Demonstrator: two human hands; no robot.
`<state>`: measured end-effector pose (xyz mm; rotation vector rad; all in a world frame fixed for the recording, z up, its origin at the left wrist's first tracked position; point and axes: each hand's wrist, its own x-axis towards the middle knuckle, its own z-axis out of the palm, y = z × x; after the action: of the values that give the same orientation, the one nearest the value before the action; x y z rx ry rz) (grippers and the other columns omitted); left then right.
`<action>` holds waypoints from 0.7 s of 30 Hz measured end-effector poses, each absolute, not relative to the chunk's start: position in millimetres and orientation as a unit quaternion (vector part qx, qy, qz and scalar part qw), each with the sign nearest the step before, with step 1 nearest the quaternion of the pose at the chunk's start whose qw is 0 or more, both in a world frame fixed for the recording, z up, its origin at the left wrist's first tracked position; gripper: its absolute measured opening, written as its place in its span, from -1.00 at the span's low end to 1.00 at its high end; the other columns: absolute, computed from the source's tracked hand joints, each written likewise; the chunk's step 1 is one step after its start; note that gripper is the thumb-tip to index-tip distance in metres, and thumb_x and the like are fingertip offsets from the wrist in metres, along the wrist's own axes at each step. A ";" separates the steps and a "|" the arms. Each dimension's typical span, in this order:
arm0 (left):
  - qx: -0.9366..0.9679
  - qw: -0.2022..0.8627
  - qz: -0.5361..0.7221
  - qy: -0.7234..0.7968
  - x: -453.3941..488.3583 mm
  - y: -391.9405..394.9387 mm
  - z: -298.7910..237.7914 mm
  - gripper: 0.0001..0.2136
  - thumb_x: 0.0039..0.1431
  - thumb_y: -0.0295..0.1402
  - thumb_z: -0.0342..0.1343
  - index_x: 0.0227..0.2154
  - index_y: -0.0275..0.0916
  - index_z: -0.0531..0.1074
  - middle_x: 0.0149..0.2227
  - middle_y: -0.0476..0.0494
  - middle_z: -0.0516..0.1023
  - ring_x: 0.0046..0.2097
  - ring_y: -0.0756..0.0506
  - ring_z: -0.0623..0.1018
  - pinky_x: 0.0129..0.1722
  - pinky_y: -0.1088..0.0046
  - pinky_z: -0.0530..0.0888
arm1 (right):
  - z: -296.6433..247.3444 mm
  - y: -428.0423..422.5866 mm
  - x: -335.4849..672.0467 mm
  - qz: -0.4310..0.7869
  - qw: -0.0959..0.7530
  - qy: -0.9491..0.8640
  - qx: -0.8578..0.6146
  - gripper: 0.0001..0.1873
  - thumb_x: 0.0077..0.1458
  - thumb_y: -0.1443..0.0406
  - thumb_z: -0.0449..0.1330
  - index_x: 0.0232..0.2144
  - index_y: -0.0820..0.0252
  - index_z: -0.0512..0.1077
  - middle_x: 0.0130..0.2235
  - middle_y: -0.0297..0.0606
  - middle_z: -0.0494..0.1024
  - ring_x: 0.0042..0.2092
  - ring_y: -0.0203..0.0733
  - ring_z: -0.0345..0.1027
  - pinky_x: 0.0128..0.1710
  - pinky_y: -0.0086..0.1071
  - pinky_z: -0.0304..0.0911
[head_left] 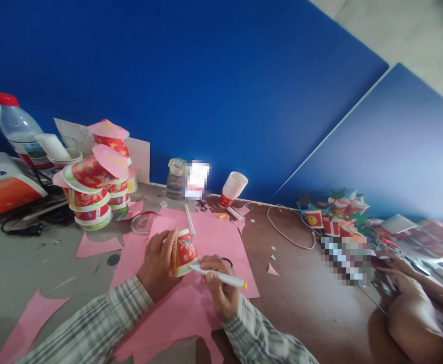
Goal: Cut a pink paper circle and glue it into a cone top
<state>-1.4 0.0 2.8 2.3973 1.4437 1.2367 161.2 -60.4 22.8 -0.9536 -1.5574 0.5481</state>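
A red paper cup [185,249] with a printed design and a pale rim is tilted above pink paper. My left hand [158,260] is closed around its left side. In my right hand [221,290] is a white marker [224,278] with a yellow end, its tip touching or very close to the cup's lower rim. Beneath both hands lie sheets of pink paper [221,242]. Another marker [189,220] rests on the paper just behind the cup.
Decorated cups with pink paper tops [107,129] are stacked at left, near a plastic bottle [20,126]. A glass jar [175,179], a lit phone [196,178] and stacked paper cups [233,189] stand along the blue partition [206,91]. Another person's arm [414,308] is at right.
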 end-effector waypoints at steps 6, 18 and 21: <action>0.780 0.039 0.413 0.469 -1.5 0.1 2.1 -0.17 -0.34 -0.13 0.12 0.04 -0.27 -0.13 -0.10 -0.32 0.26 -0.05 -0.30 0.22 -0.07 0.03 0.21 | 27.8 -60.8 160.7 0.233 0.578 -0.674 -0.397 -0.80 0.08 0.29 0.01 -0.40 0.14 0.44 -0.45 -0.27 0.48 -0.34 -0.09 0.40 -0.35 -0.29 0.30; 0.785 0.031 0.396 0.475 -1.0 -0.8 3.8 -0.19 -0.33 -0.14 0.10 0.03 -0.31 -0.11 -0.11 -0.32 0.26 -0.05 -0.28 0.22 -0.04 0.06 0.18 | 25.0 -60.6 159.6 0.227 0.560 -0.682 -0.411 -0.83 0.02 0.37 0.03 -0.43 0.14 0.44 -0.46 -0.28 0.48 -0.34 -0.10 0.40 -0.36 -0.32 0.30; 0.785 0.032 0.395 0.476 -1.0 -1.1 3.8 -0.19 -0.33 -0.15 0.10 0.02 -0.33 -0.09 -0.11 -0.32 0.26 -0.04 -0.27 0.21 -0.03 0.07 0.17 | 24.6 -60.5 159.5 0.220 0.555 -0.685 -0.417 -0.82 0.01 0.38 0.02 -0.43 0.15 0.43 -0.46 -0.28 0.48 -0.35 -0.11 0.41 -0.37 -0.33 0.30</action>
<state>-1.0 -1.1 3.8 2.4178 1.4651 1.2147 159.5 -60.5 24.6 -0.9857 -1.6186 0.5191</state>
